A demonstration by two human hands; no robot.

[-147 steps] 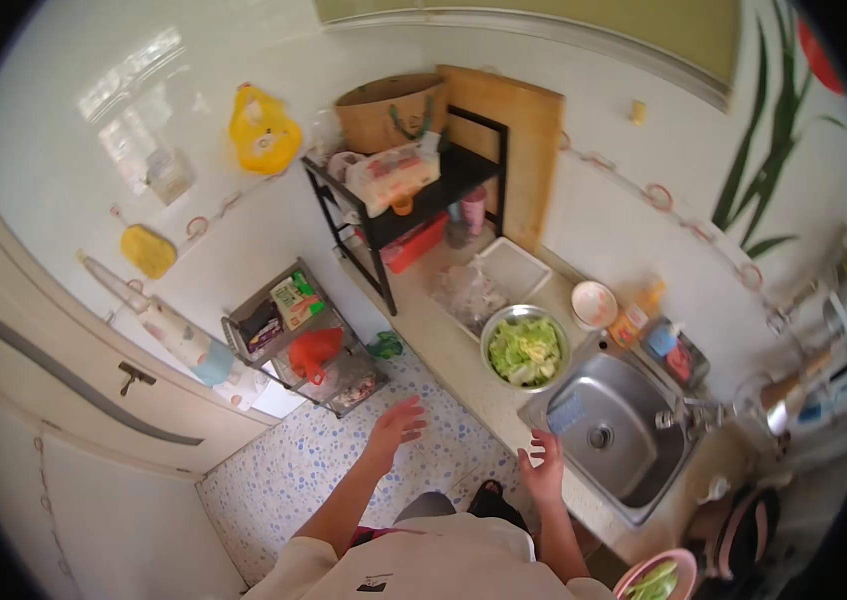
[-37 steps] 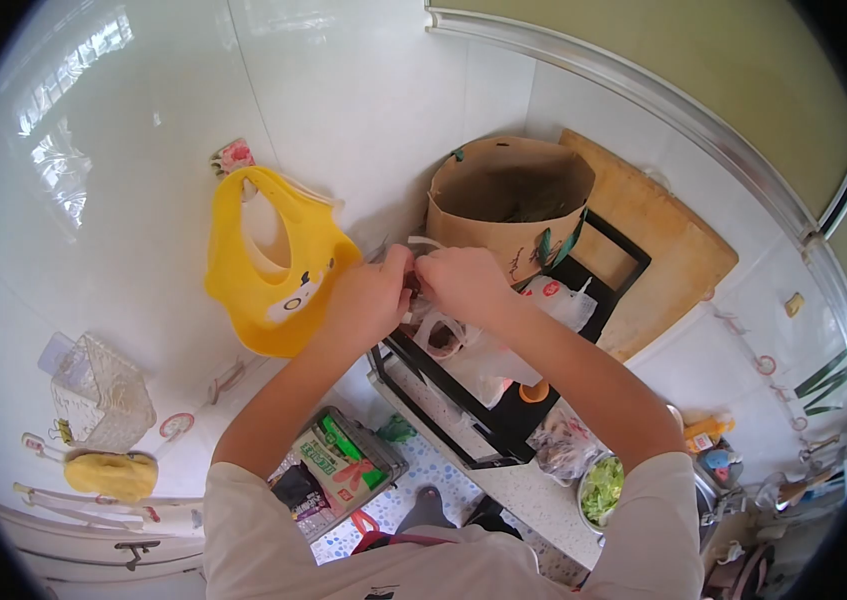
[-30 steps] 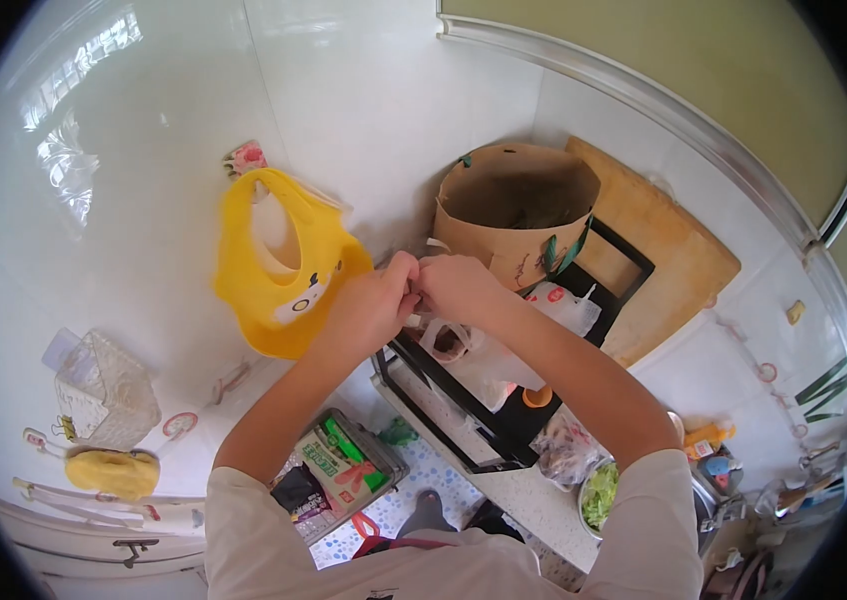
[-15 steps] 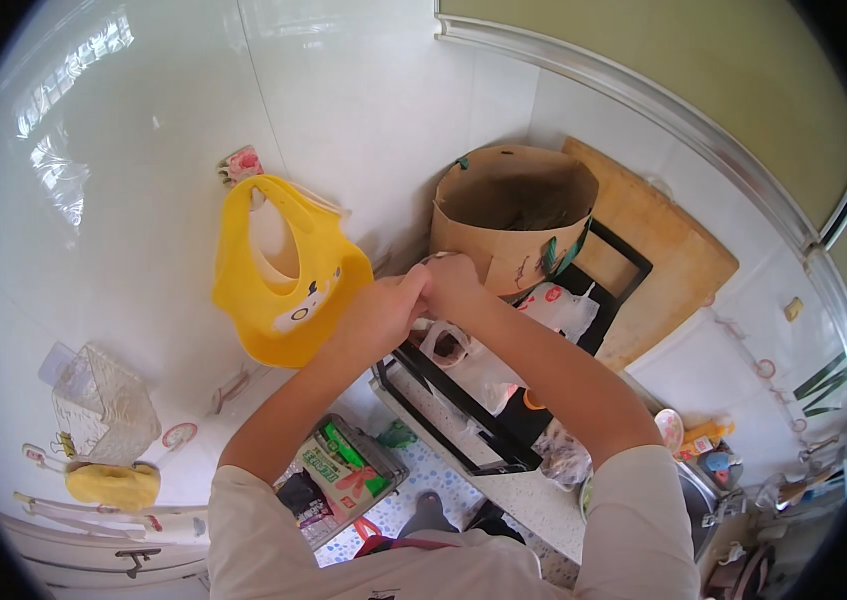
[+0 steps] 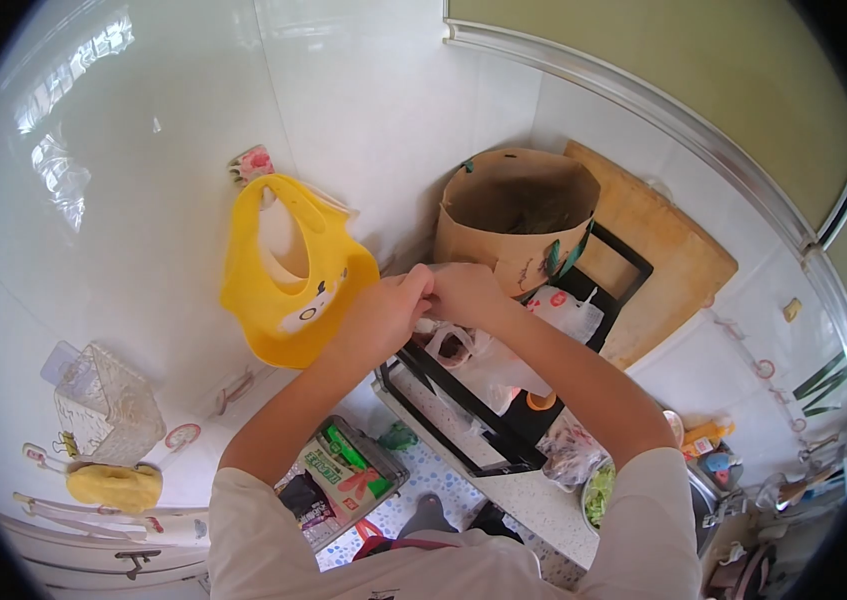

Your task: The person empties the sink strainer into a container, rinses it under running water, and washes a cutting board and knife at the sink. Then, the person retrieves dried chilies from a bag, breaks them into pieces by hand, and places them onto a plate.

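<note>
My left hand and my right hand meet in front of the brown paper bag, over the black rack. Both have their fingers closed and pinched together; what sits between the fingertips is hidden. White plastic bags lie on the rack just below my hands, one with something dark reddish inside. Beside my left hand, a yellow silicone bib hangs on the wall.
A wooden cutting board leans behind the rack. To the right stand a bowl of chopped greens and a sink. Below left is a bin of packages. A woven white basket and yellow cloth hang on the left wall.
My right hand and forearm have shifted slightly to the right, and the hand has turned. More of the bowl of greens shows beside my right arm. The view has moved a little.
</note>
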